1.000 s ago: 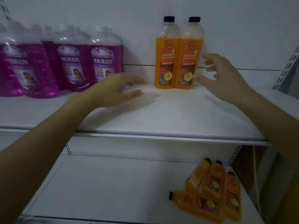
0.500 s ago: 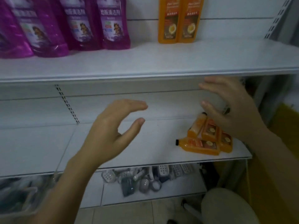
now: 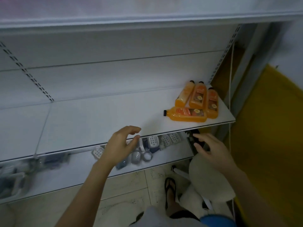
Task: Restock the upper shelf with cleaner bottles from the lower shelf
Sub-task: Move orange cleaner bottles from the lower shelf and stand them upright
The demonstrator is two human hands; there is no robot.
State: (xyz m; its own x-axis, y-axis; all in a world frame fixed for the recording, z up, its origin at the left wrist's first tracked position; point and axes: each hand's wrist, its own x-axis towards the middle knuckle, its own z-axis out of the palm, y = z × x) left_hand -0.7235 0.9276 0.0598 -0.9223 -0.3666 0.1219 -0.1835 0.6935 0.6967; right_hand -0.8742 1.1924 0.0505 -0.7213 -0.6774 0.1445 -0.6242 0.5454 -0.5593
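Head view shows you 4 orange cleaner bottles (image 3: 198,99), smooth translucent plastic with flat sides, black caps and dark labels. They lie at the right end of the flat, matte white lower shelf (image 3: 98,122), 3 side by side with caps toward the back wall and 1 across their bases with its cap pointing left. Your left grip (image 3: 120,143) and right grip (image 3: 211,150) hang open in front of the shelf's front edge, fingers loosely curved and holding nothing; the bottles lie beyond the right grip, apart from it, and well right of the left grip.
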